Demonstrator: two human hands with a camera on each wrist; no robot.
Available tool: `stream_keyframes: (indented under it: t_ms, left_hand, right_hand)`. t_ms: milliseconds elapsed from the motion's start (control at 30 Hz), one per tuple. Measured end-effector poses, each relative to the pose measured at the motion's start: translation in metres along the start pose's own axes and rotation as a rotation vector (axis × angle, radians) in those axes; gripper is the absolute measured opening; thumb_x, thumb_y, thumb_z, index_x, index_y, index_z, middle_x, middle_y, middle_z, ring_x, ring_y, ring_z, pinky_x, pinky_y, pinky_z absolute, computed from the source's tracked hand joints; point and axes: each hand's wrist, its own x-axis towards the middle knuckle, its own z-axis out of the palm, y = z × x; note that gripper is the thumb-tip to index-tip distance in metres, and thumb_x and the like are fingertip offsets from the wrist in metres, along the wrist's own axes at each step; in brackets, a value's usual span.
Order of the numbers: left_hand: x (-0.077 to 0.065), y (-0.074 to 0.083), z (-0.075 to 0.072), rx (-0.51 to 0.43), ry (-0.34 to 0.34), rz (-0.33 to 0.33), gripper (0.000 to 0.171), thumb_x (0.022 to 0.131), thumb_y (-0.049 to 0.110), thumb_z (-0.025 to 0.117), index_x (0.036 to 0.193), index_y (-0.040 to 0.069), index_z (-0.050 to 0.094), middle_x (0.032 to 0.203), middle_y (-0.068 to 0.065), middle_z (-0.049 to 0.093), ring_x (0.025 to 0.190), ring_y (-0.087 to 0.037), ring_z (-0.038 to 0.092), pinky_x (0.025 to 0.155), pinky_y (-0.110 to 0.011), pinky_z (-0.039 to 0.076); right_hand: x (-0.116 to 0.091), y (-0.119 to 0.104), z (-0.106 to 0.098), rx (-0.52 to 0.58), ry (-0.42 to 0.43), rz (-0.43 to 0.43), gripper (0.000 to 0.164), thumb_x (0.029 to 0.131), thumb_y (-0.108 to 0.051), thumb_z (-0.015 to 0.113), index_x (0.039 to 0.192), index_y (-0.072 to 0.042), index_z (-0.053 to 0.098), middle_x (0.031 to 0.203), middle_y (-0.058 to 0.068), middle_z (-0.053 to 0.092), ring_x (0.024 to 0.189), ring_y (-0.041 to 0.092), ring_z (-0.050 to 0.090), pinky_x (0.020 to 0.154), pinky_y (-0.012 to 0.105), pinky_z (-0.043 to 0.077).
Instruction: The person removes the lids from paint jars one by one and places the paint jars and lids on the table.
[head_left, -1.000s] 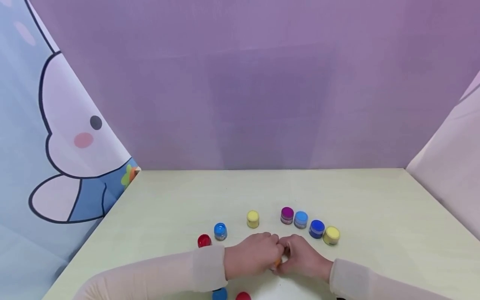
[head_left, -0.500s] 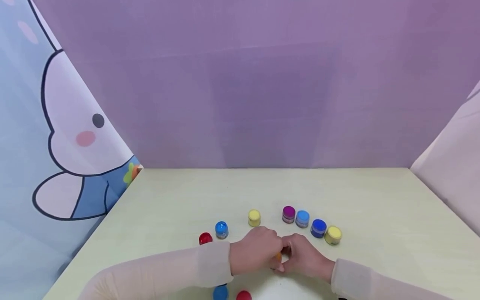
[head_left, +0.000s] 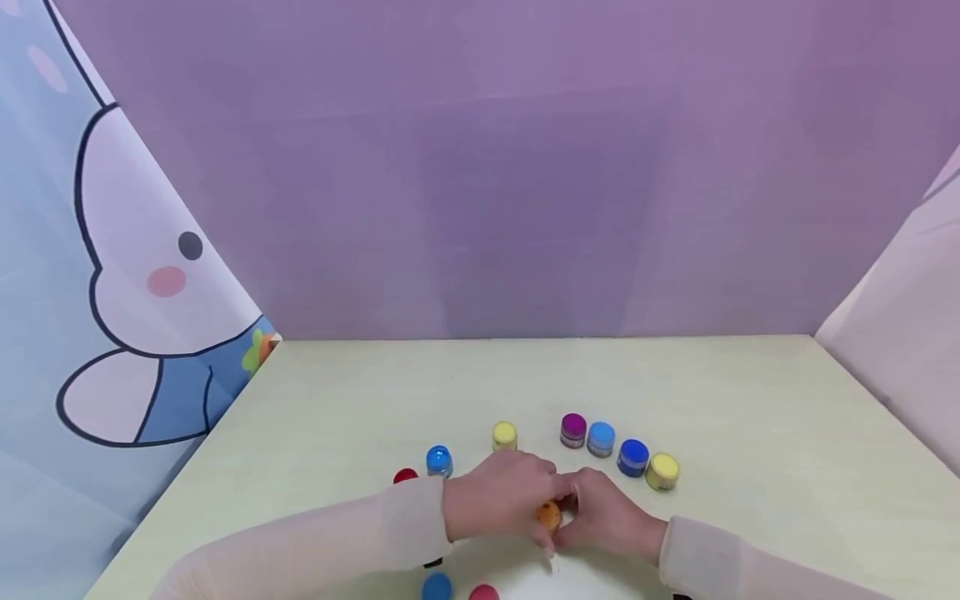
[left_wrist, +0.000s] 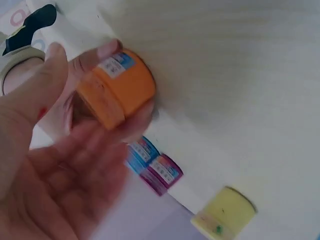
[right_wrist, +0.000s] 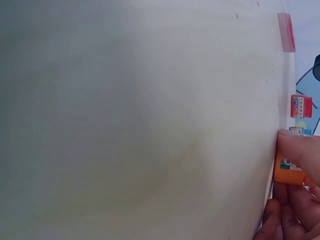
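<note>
Looks like our left hand [head_left: 506,497] just loosened around the orange jar [left_wrist: 131,86], baring its top [head_left: 549,515], so our right hand [head_left: 606,513], gripping it nearer us than the purple-lidded jar [head_left: 573,430], probably does all the holding now.

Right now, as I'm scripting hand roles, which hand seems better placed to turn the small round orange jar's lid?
Probably the left hand: its open fingers are right by the lid. The right hand grips the small round orange jar by its sides, suiting it to steadying.
</note>
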Motion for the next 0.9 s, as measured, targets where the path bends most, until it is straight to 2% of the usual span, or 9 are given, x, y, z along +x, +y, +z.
stream_keyframes:
  t_ms: [100,167,267,467,700,900]
  left_hand:
    - [-0.002,-0.007,-0.005,-0.021,0.012,0.189,0.028,0.076,0.030,0.072,0.101,0.022,0.063,0.086,0.015,0.056,0.073,0.003,0.045,0.066,-0.008,0.034]
    - [-0.003,-0.010,-0.008,-0.017,0.003,0.289,0.024,0.079,0.019,0.070,0.102,0.022,0.064,0.093,0.015,0.058,0.078,0.003,0.045,0.072,-0.007,0.034]
    - [-0.002,-0.013,-0.009,0.007,-0.011,0.370,0.024,0.079,0.010,0.068,0.100,0.022,0.066,0.095,0.014,0.058,0.080,0.004,0.046,0.076,-0.006,0.033]
    - [0.002,-0.014,-0.006,0.014,-0.037,0.395,0.023,0.079,0.012,0.068,0.100,0.022,0.067,0.098,0.013,0.058,0.086,0.006,0.048,0.079,-0.007,0.032]
    - [0.006,-0.014,-0.006,-0.003,-0.045,0.415,0.016,0.079,0.018,0.069,0.094,0.021,0.066,0.094,0.013,0.057,0.079,0.006,0.045,0.075,-0.007,0.034]
    - [0.011,-0.013,-0.006,-0.042,-0.084,0.347,0.025,0.076,0.023,0.073,0.099,0.019,0.066,0.096,0.013,0.060,0.079,0.007,0.047,0.074,-0.007,0.034]
  right_hand:
    - [0.001,-0.001,-0.001,0.000,-0.005,0.065,0.027,0.062,-0.015,0.080,0.085,-0.017,0.066,0.072,-0.011,0.062,0.064,0.006,0.052,0.061,0.023,0.045]
    - [0.001,-0.001,-0.002,0.010,-0.011,0.089,0.026,0.063,-0.016,0.080,0.084,-0.017,0.066,0.073,-0.011,0.062,0.065,0.006,0.053,0.062,0.024,0.045]
    - [0.001,-0.001,-0.002,0.033,-0.020,0.091,0.025,0.064,-0.015,0.080,0.085,-0.017,0.065,0.076,-0.010,0.063,0.067,0.007,0.055,0.064,0.025,0.046]
    - [0.000,0.000,0.000,0.074,-0.030,0.105,0.022,0.066,-0.015,0.079,0.085,-0.016,0.067,0.077,-0.009,0.064,0.067,0.009,0.055,0.064,0.024,0.046]
    - [-0.001,-0.001,0.000,0.039,-0.016,0.090,0.023,0.065,-0.017,0.079,0.086,-0.017,0.067,0.074,-0.010,0.063,0.064,0.007,0.054,0.062,0.023,0.045]
    - [0.000,-0.001,0.000,0.017,0.000,0.080,0.026,0.064,-0.016,0.079,0.086,-0.016,0.065,0.070,-0.010,0.061,0.062,0.006,0.051,0.060,0.023,0.043]
